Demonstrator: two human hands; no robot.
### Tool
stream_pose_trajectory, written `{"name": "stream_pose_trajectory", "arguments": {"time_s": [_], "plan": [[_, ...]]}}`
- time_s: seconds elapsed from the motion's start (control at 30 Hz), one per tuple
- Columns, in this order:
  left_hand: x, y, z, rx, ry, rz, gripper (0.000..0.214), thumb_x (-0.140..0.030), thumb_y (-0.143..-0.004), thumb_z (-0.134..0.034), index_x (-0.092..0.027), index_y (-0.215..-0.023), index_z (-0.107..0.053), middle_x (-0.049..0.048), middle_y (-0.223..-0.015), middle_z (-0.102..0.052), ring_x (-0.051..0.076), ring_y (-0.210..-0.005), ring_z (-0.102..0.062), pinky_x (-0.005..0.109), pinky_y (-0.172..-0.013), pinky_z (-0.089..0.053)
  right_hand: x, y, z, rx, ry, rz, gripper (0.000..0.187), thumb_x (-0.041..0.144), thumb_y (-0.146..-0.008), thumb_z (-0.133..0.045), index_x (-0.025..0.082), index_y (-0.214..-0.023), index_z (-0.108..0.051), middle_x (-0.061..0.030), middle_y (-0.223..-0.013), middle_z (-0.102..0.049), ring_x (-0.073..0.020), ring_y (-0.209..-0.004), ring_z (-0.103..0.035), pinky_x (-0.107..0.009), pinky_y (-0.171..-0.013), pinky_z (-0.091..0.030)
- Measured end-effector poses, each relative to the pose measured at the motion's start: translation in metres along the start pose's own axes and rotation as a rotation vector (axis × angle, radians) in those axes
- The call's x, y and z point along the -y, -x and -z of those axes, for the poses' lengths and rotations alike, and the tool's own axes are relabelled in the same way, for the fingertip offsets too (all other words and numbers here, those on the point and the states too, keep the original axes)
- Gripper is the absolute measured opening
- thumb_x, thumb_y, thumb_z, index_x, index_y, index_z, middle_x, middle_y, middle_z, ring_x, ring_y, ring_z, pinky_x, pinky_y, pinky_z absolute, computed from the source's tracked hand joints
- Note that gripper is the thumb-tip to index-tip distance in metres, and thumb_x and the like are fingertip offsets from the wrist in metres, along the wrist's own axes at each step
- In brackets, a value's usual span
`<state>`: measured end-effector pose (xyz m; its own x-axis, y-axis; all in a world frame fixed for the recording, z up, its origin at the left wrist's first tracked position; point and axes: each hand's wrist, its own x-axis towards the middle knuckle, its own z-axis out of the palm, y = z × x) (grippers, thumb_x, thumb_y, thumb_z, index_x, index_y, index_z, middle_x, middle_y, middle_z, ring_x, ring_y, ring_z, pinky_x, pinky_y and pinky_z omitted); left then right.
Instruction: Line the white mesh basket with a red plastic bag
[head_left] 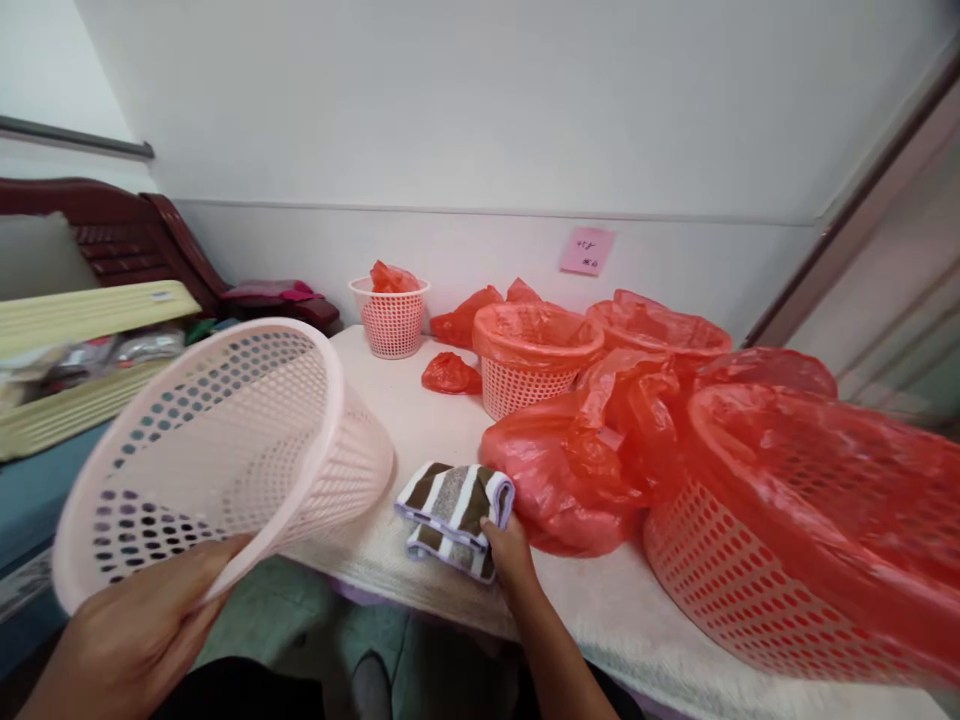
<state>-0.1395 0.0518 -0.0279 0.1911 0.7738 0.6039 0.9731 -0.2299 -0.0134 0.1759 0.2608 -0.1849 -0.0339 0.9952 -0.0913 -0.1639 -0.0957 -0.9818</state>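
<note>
My left hand (154, 615) grips the rim of a pale pink plastic basket (352, 460) with round holes. The basket is tilted, its mouth turned toward me and to the left, and no liner shows in it. In my right hand (510, 550) is the right edge of a folded striped towel (450, 510) in brown, grey and white with a lilac border. The towel is low over the white-covered table (360, 550); whether it rests on it I cannot tell. Just right of the towel lies a filled red plastic bag (577, 480).
Several pink baskets lined with red bags stand on the right, including a large one (780, 580) and a smaller one (525, 385). A small basket (394, 320) holds red plastic at the back. A pink note (587, 250) is on the wall. Left is a yellow-edged open container (90, 320).
</note>
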Motion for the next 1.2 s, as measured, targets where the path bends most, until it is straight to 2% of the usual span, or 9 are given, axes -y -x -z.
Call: {"name": "stream_pose_trajectory", "arguments": {"time_s": [0.17, 0.27, 0.33, 0.43, 0.53, 0.6, 0.77, 0.97, 1.2], "plan": [[0.005, -0.027, -0.020, -0.007, -0.099, 0.002, 0.056, -0.031, -0.094, -0.045, -0.050, -0.145, -0.034, -0.0064, -0.104, -0.076, 0.022, -0.086, -0.074, 0.040, -0.074, -0.060, 0.002, 0.005, 0.007, 0.111, 0.320, 0.015, 0.044, 0.023, -0.068, -0.058, 0.010, -0.110, -0.063, -0.0175, -0.111, -0.069, -0.0309, -0.111, -0.063, -0.042, -0.096, -0.047], [0.003, -0.049, -0.024, 0.005, -0.215, -0.073, 0.033, -0.034, -0.096, -0.044, -0.035, -0.129, -0.049, -0.0008, -0.098, -0.077, 0.022, -0.079, -0.074, 0.036, -0.064, -0.058, 0.007, 0.013, 0.007, 0.229, 0.341, -0.065, 0.015, 0.028, -0.074, -0.059, 0.015, -0.081, -0.063, -0.0102, -0.076, -0.071, -0.0272, -0.076, -0.070, -0.037, -0.069, -0.054], [0.002, -0.064, -0.025, 0.012, -0.285, -0.162, 0.025, -0.032, -0.097, -0.044, -0.028, -0.121, -0.052, 0.0024, -0.097, -0.077, 0.022, -0.078, -0.074, 0.033, -0.060, -0.055, 0.013, 0.023, 0.008, 0.306, 0.344, -0.124, 0.024, 0.040, -0.083, -0.057, 0.019, -0.071, -0.058, -0.0029, -0.054, -0.062, -0.0216, -0.049, -0.063, -0.030, -0.046, -0.048], [0.003, -0.085, -0.028, 0.014, -0.288, -0.270, 0.023, -0.029, -0.097, -0.044, -0.023, -0.117, -0.053, 0.0046, -0.098, -0.077, 0.022, -0.081, -0.075, 0.031, -0.059, -0.054, 0.027, 0.043, 0.013, 0.586, 0.269, -0.256, 0.043, 0.058, -0.089, -0.051, 0.018, -0.074, -0.057, 0.0010, -0.050, -0.058, -0.0150, -0.039, -0.057, -0.021, -0.036, -0.037], [0.007, -0.102, -0.033, 0.047, -0.233, -0.281, 0.021, -0.032, -0.096, -0.046, -0.023, -0.114, -0.054, 0.0027, -0.097, -0.077, 0.021, -0.082, -0.074, 0.030, -0.060, -0.053, 0.040, 0.063, 0.015, 0.948, 0.130, -0.392, 0.048, 0.063, -0.085, -0.056, 0.016, -0.079, -0.061, 0.0006, -0.061, -0.062, -0.0101, -0.045, -0.060, -0.016, -0.040, -0.039], [0.011, -0.112, -0.037, 0.053, -0.216, -0.271, 0.022, -0.033, -0.096, -0.048, -0.023, -0.114, -0.055, 0.0023, -0.097, -0.077, 0.021, -0.082, -0.074, 0.031, -0.061, -0.053, 0.042, 0.073, 0.008, 1.022, 0.059, -0.404, 0.044, 0.058, -0.081, -0.064, 0.015, -0.082, -0.063, 0.0009, -0.065, -0.063, -0.0087, -0.049, -0.061, -0.016, -0.046, -0.042], [0.018, -0.134, -0.047, 0.063, -0.227, -0.235, 0.024, -0.036, -0.096, -0.050, -0.022, -0.112, -0.061, 0.0041, -0.097, -0.077, 0.023, -0.084, -0.074, 0.033, -0.066, -0.052, 0.022, 0.068, -0.026, 0.770, -0.059, -0.212, 0.035, 0.048, -0.080, -0.068, 0.017, -0.096, -0.061, 0.0025, -0.073, -0.063, -0.0103, -0.056, -0.063, -0.018, -0.050, -0.042], [0.024, -0.155, -0.051, 0.059, -0.254, -0.243, 0.027, -0.039, -0.097, -0.046, -0.022, -0.111, -0.063, 0.0047, -0.092, -0.076, 0.023, -0.080, -0.072, 0.032, -0.062, -0.049, 0.004, 0.028, -0.046, 0.339, 0.453, 0.159, 0.013, 0.019, -0.082, -0.054, 0.016, -0.091, -0.063, 0.0029, -0.060, -0.058, -0.0134, -0.054, -0.055, -0.023, -0.053, -0.040], [0.044, -0.161, -0.061, -0.042, -0.331, -0.261, 0.020, -0.031, -0.096, -0.049, -0.018, -0.096, -0.065, 0.0093, -0.087, -0.074, 0.026, -0.075, -0.069, 0.035, -0.063, -0.047, 0.010, 0.008, -0.053, 0.175, 0.811, 0.407, 0.022, 0.008, -0.080, -0.044, 0.016, -0.086, -0.063, -0.0080, -0.082, -0.067, -0.0225, -0.082, -0.063, -0.030, -0.075, -0.044]]}}
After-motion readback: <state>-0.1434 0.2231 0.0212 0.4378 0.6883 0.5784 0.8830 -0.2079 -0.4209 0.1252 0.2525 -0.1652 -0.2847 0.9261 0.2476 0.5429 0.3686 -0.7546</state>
